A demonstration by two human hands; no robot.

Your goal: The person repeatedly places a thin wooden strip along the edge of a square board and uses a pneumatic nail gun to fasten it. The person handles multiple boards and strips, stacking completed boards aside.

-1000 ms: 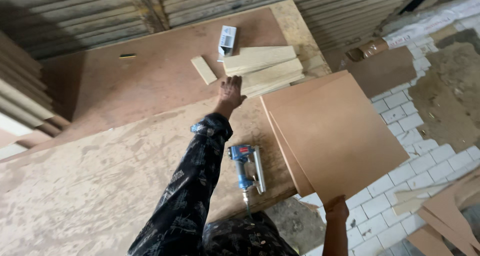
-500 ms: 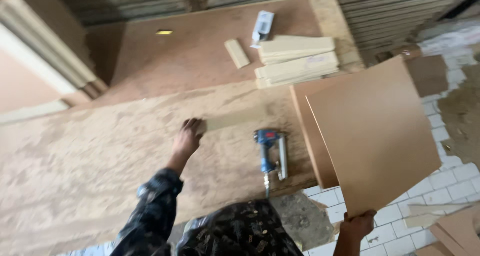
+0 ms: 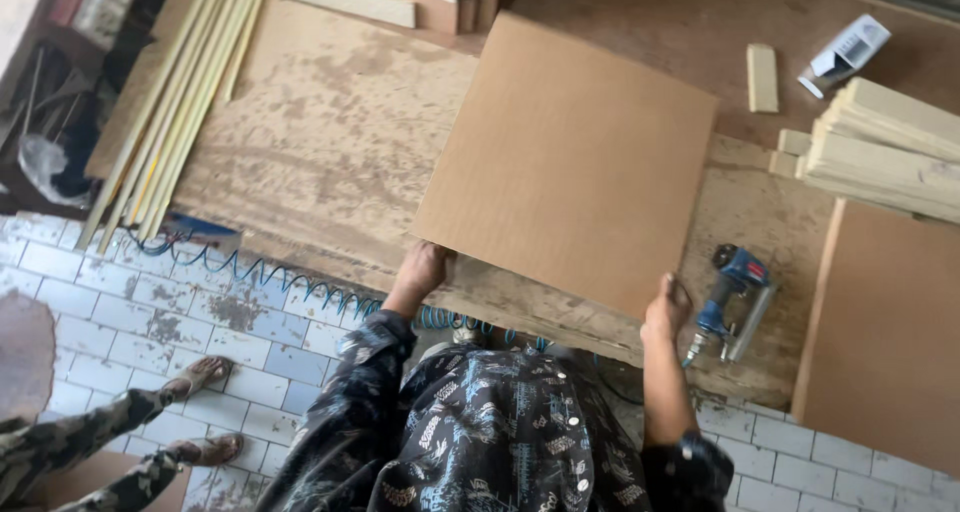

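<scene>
A square brown fibreboard panel (image 3: 570, 157) lies tilted over the worn plywood worktop (image 3: 330, 162). My left hand (image 3: 422, 268) grips its near left corner. My right hand (image 3: 668, 306) holds its near right corner. A blue pneumatic nail gun (image 3: 732, 294) rests on the worktop just right of my right hand.
A stack of brown panels (image 3: 885, 332) sits at the right. Pale wood battens (image 3: 890, 152), a small block (image 3: 762, 78) and a white box (image 3: 848, 50) lie at the far right. Long thin strips (image 3: 185, 92) lie at the left. A blue coiled air hose (image 3: 290, 277) hangs along the edge. Another person's sandalled feet (image 3: 195, 412) stand on the tiled floor.
The panel, held upright at the right by my right hand, now lies over the worktop in front of me. My left hand came off the worktop onto its corner.
</scene>
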